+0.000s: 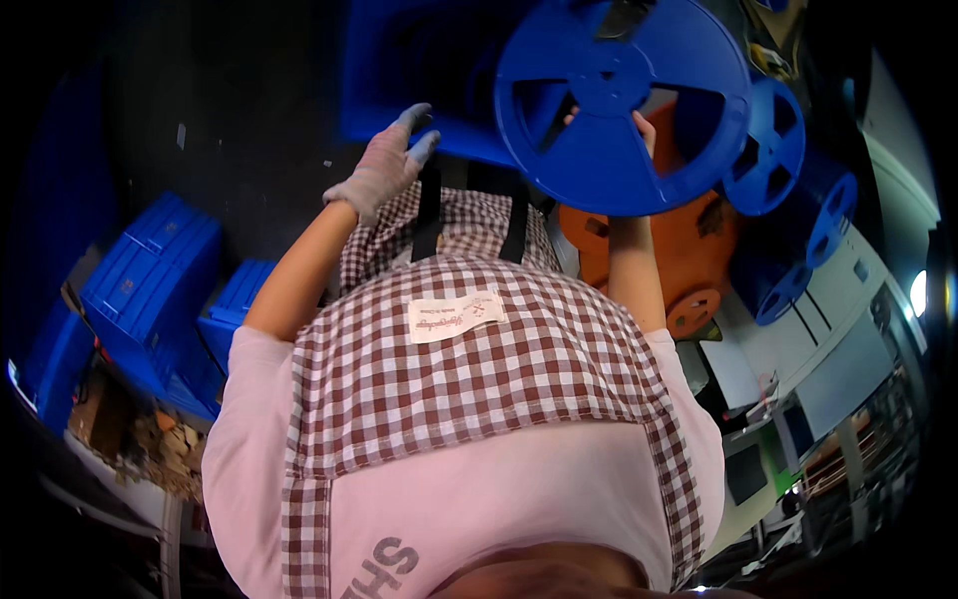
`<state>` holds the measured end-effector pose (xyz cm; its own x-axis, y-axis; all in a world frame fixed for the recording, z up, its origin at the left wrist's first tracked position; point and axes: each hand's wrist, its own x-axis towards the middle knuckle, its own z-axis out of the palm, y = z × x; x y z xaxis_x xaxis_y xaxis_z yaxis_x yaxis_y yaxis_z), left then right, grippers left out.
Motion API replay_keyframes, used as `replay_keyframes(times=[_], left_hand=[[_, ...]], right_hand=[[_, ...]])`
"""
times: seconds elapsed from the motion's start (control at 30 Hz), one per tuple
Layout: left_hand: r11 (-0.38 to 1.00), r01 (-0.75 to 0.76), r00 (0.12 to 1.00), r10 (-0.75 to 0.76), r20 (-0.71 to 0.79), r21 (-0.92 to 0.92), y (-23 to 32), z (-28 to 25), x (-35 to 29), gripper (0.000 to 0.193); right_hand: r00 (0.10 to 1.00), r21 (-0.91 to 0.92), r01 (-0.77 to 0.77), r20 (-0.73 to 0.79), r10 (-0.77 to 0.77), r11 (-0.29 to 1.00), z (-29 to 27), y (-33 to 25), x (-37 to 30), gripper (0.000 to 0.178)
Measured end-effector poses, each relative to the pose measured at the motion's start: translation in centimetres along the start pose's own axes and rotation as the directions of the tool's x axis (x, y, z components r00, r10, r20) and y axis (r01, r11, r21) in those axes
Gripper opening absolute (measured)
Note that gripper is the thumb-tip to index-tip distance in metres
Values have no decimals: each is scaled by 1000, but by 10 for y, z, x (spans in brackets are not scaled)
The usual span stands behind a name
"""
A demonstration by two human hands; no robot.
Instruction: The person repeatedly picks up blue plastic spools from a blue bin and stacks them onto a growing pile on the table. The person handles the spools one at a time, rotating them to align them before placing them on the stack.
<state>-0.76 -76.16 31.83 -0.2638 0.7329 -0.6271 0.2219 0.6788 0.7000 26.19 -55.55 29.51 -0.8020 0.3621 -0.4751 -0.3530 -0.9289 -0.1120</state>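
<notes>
Right hand (639,125) gripping big blue reel (621,105) from behind, fingers showing through spoke gap, reel raised upright ahead of checked apron (469,369). Gloved left hand (387,165) hanging open, fingers spread, touching nothing, left of reel. Smaller blue reels (773,150) standing beyond, beside orange block (689,250). Blue bins (150,280) sitting far left.

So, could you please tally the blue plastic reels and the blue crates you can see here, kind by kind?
Round blue plastic spoked reels: 4, the large one held in the right hand, three smaller beside it.
Blue plastic lidded crates: 3, lower left; more may be hidden.
Total: 7
</notes>
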Motion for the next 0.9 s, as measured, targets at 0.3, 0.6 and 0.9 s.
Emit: replay_keyframes(times=[0.3,0.6,0.9], left_hand=[[841,511,852,-467,-236,181,-102,-44,46,78],[915,112,753,177,-634,388,-15,-185,178,69],[922,232,872,-56,-487,309,45,-317,179,73]], right_hand=[[897,-181,151,-389,-212,972,155,42,-69,68],[965,-142,214,-120,-232,966,207,63,-105,77],[948,-201,317,33,-317,927,245,75,-133,68]])
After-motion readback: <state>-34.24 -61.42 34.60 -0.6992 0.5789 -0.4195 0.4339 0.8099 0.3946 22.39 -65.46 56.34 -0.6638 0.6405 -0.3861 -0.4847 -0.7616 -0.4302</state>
